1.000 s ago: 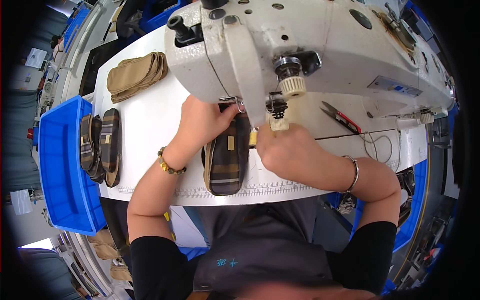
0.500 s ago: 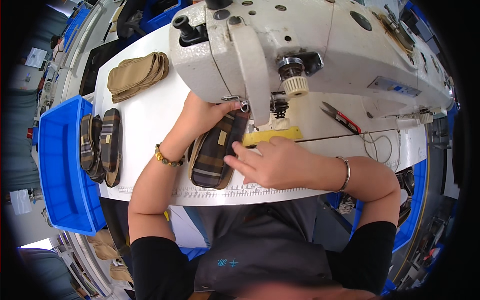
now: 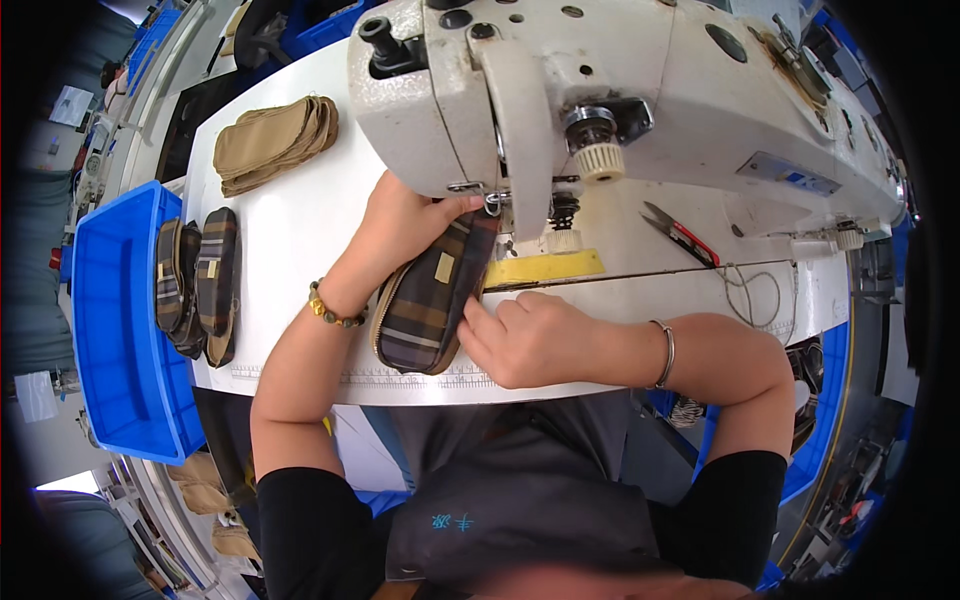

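Note:
A dark plaid zippered pouch (image 3: 425, 310) with a small tan label lies tilted on the white table, its far end under the head of the sewing machine (image 3: 520, 130). My left hand (image 3: 412, 222) pinches that far end, thumb close by the needle area, which is partly hidden. At the pouch's right edge, my right hand (image 3: 525, 340) has its fingers curled in and closed on the fabric rim. A yellow strip (image 3: 545, 267) lies on the machine bed, just beyond my right hand.
Stacked tan fabric pieces (image 3: 275, 145) lie at the far left. More plaid pouches (image 3: 216, 285) rest at the table's left edge, beside a blue bin (image 3: 130, 330). Red-handled thread snips (image 3: 680, 235) and a loose cord (image 3: 750, 295) lie on the right.
My right hand's fingers have curled in from a more stretched pose and now close on the pouch's right edge. My left hand keeps its hold at the far end.

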Demonstrator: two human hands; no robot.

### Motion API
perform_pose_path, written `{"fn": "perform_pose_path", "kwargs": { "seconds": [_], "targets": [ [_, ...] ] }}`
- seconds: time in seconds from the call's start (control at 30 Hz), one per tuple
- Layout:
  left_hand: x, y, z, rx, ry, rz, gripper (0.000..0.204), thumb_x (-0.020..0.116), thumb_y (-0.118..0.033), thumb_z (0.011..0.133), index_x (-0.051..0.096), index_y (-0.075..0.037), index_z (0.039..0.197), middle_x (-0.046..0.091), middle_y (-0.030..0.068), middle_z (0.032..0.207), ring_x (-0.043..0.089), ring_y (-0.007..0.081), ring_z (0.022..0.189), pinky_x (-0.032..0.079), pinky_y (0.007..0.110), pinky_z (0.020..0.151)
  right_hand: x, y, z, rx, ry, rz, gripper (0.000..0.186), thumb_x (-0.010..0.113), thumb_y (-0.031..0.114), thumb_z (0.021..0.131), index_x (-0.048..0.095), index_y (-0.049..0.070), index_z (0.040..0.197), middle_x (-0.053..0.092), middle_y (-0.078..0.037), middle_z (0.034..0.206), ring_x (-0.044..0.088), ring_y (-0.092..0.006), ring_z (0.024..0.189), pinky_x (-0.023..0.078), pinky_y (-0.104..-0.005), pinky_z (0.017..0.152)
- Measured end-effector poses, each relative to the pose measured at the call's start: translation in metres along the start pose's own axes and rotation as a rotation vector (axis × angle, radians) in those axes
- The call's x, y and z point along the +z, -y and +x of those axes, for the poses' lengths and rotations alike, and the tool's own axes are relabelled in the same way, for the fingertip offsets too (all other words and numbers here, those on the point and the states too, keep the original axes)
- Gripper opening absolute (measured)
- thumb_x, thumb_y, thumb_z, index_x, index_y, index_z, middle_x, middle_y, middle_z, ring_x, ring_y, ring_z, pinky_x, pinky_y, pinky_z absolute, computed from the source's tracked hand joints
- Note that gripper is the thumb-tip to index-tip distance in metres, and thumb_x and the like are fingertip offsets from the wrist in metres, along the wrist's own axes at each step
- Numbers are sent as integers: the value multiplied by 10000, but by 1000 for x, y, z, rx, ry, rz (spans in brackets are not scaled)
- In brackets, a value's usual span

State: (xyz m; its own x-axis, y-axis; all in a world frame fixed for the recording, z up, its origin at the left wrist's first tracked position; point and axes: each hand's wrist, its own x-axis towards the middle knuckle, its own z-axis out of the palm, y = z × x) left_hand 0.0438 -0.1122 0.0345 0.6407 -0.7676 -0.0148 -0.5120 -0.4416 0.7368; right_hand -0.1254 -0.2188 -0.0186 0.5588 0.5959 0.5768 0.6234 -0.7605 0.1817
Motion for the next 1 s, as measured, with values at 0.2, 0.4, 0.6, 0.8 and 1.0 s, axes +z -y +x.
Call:
{"fn": "perform_pose_path", "kwargs": {
  "seconds": [0.2,0.4,0.6,0.8,1.0],
  "targets": [
    [9,3,-13,-183,-28,14,245,793,-172,794,746,-47,1000,733,128,915,695,262,841,538,342,718,-14,-1,-1,6,75,-22,204,635,174,676,662,-19,733,676,-240,785,592,-169,534,395,-253,420],
    [24,20,-45,631,-225,574,312,723,-84,706,739,-119,1015,676,7,1053,645,221,920,564,324,709,-24,8,-2,64,90,12,263,616,192,682,667,-62,732,663,-295,751,619,-201,541,424,-256,415],
    [29,17,-56,642,-203,665,425,666,-85,696,717,-111,1116,630,11,1156,601,239,1064,562,331,775,-28,15,-2,96,192,-40,370,612,188,668,701,-132,831,671,-385,864,598,-185,489,432,-262,406],
    [28,6,-55,595,-135,641,407,644,-36,689,725,-88,1084,646,29,1170,612,267,1079,556,343,818,-28,15,-2,102,185,-40,362,613,180,662,703,-128,827,671,-386,865,573,-175,454,421,-270,383],
    [28,3,-41,504,-111,586,372,647,27,672,740,-45,1025,683,59,1097,648,278,1024,563,351,764,-21,10,-5,153,179,-39,355,635,183,666,708,-122,831,673,-381,869,561,-171,439,417,-277,372]
  ]
}}
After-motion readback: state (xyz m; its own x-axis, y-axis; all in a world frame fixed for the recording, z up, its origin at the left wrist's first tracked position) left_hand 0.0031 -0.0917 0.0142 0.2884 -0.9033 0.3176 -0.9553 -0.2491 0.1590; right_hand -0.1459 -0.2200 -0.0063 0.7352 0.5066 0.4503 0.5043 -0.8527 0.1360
